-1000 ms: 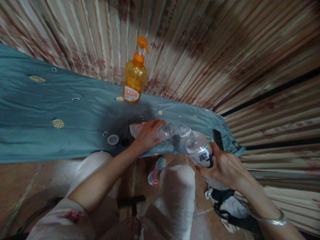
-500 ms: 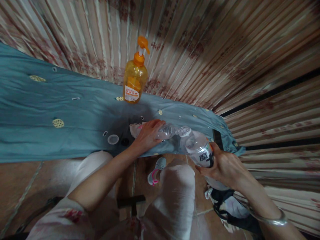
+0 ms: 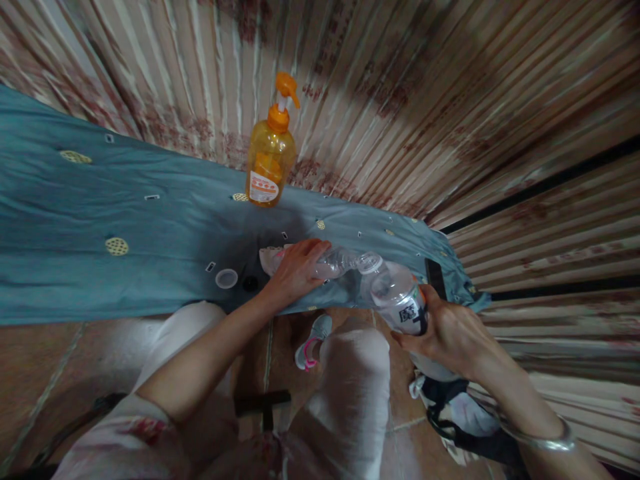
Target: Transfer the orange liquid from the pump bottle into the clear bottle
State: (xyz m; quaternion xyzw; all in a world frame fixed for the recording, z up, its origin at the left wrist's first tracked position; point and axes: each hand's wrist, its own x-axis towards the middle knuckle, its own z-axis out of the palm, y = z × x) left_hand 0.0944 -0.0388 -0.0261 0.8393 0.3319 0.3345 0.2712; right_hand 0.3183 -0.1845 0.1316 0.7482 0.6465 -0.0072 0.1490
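Note:
My left hand (image 3: 295, 270) grips a small clear plastic bottle (image 3: 330, 263) that lies tilted on the blue cloth (image 3: 125, 220), its mouth pointing right. My right hand (image 3: 450, 333) holds a larger clear bottle (image 3: 397, 297) with a label, tipped so its open mouth meets the small bottle's mouth. A white cap (image 3: 226, 279) and a small dark cap (image 3: 250, 283) lie on the cloth just left of my left hand.
An orange pump bottle (image 3: 270, 150) stands at the back of the cloth against the corrugated metal wall (image 3: 425, 100). A dark phone (image 3: 434, 277) lies at the cloth's right end. My knees in white trousers and a shoe (image 3: 313, 340) are below; a bag strap (image 3: 450, 413) lies on the floor.

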